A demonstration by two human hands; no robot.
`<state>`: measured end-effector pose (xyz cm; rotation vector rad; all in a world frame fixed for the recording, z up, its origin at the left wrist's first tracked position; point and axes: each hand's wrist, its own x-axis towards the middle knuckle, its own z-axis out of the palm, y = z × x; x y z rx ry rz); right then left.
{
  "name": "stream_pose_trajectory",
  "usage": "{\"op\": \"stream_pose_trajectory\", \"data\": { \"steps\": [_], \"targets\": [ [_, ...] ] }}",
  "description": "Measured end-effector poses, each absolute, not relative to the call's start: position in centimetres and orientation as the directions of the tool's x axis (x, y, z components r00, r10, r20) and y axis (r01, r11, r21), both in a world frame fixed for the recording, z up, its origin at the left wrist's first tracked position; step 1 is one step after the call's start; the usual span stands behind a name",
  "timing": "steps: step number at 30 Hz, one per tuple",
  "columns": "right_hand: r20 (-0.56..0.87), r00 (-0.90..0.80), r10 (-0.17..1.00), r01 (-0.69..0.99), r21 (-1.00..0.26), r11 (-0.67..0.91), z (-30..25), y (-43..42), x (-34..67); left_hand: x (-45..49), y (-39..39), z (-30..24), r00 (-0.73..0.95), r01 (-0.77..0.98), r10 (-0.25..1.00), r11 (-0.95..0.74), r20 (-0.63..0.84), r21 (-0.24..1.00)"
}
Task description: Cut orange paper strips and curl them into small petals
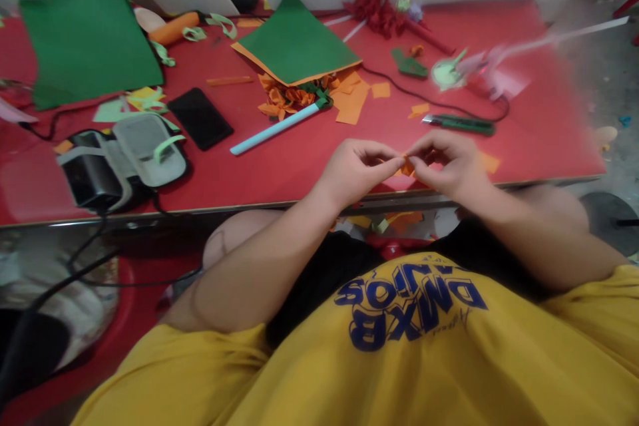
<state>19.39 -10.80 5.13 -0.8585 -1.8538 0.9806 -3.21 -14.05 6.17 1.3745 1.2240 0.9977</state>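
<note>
My left hand (357,166) and my right hand (446,163) meet above the near edge of the red table (279,170). Both pinch a small piece of orange paper (408,165) between their fingertips. The fingers of each hand are curled and pressed together on it. Most of the paper piece is hidden by the fingers. An orange paper flower on a pale blue stick (277,128) lies just beyond my hands. A green utility knife (462,123) rests to the right of it.
Green paper sheets (87,33) (297,40), orange scraps (352,103), a black phone (200,118), a grey pouch on a black box (124,160), a glue gun (174,28), red paper flowers (377,10) and a black cable (439,103) lie on the table. Scraps litter the floor below.
</note>
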Motion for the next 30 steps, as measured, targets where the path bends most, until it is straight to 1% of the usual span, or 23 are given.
{"op": "stream_pose_trajectory", "data": {
  "steps": [3,8,11,15,22,24,26,30],
  "targets": [
    [0.317,-0.403,0.858,0.189,-0.889,0.417,5.12,-10.72,19.47,-3.29,-14.08,6.39,0.141,0.171,0.989,0.017,-0.041,0.985],
    [0.321,-0.402,0.858,0.176,-0.892,0.416,5.2,-10.63,19.45,-3.28,-13.77,6.05,0.133,0.145,0.991,-0.011,-0.009,0.989],
    [0.314,-0.407,0.858,0.171,-0.896,0.409,5.19,-10.73,19.35,-3.11,-13.72,5.72,0.11,0.166,0.994,-0.022,0.004,0.986],
    [0.308,-0.411,0.858,0.128,-0.912,0.389,4.99,-10.74,19.27,-2.83,-13.9,5.6,0.089,0.159,0.996,-0.03,0.015,0.987],
    [0.313,-0.371,0.874,0.151,-0.909,0.389,4.93,-10.36,19.38,-2.72,-14.03,5.71,0.133,0.135,0.991,0.012,-0.03,0.991],
    [0.347,-0.38,0.858,0.147,-0.893,0.426,5.05,-10.45,19.38,-2.68,-14.13,5.67,0.125,0.124,0.992,0.02,-0.036,0.992],
    [0.417,-0.385,0.823,0.166,-0.846,0.506,5.18,-10.58,19.41,-2.64,-14.18,5.69,0.119,0.12,0.992,0.029,-0.043,0.992],
    [0.596,-0.4,0.696,0.221,-0.674,0.705,5.39,-10.76,19.61,-2.67,-14.06,6.01,0.136,0.102,0.989,0.051,-0.065,0.993]
  ]
}}
